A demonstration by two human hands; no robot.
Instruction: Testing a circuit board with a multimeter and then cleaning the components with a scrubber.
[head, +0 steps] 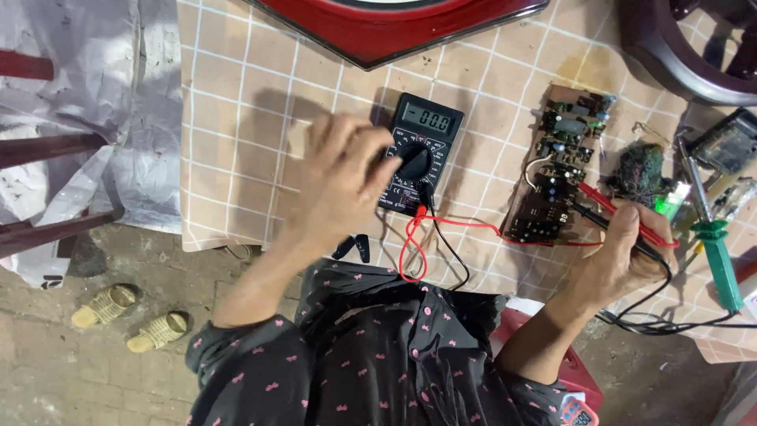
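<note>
The left hand (pixel 343 177) rests on the black multimeter (pixel 418 154), its fingertips closed around the round selector dial at the middle of the case; this grip suits turning the dial while the display above it stays uncovered and readable. The meter lies flat on the counter (pixel 236 118), on a checked cloth, with the display facing the person.

The right hand (pixel 623 252) is closed on both test probes (pixel 611 213), one red and one black, held together like a pair of pens. Holding them in one hand leaves the other free for the meter. The probe tips point at the lower part of the circuit board (pixel 556 166); whether they touch it cannot be told. The board lies component side up, just right of the meter, so both stay within one glance.

The red and black leads (pixel 418 237) run from the sockets at the foot of the meter, loop loosely at the counter edge and pass under the board toward the probes; the slack allows free probe movement.

A green-handled soldering iron (pixel 714 244) lies right of the hand, and a dark wire-wool pad (pixel 639 170) sits beside the board.
</note>
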